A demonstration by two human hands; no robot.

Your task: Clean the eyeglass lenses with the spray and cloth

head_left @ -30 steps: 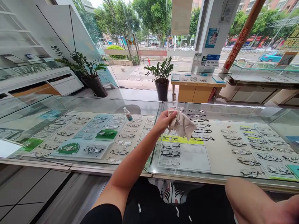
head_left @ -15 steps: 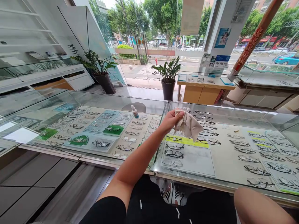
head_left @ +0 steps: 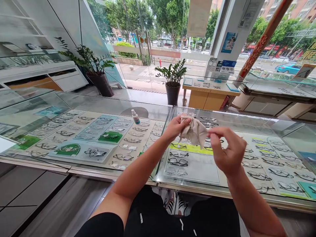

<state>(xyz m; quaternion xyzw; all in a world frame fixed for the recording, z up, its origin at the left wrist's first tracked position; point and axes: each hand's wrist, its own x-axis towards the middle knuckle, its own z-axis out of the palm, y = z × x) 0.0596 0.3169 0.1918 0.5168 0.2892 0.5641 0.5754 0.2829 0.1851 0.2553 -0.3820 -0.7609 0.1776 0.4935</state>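
My left hand (head_left: 175, 127) is closed around a beige cleaning cloth (head_left: 200, 129) and a pair of thin-rimmed eyeglasses (head_left: 193, 138), thumb on top. The cloth drapes over the glasses and hides part of them; one lens shows below its folds. On the right, my right hand (head_left: 229, 149) has thumb and forefinger pinched at the cloth's right corner. Both hands are above the glass display case (head_left: 153, 179). A small white spray bottle (head_left: 135, 117) stands upright on the case, left of my left hand.
Rows of eyeglasses (head_left: 178, 161) lie under the glass on both sides. Beyond the case stand two potted plants (head_left: 172, 92) and a wooden display table (head_left: 207, 97). My legs and shoes are below the case's near edge.
My right hand has come up from the lower right and now pinches the cloth's corner. My left hand still holds the cloth and glasses. The view has shifted slightly to the right.
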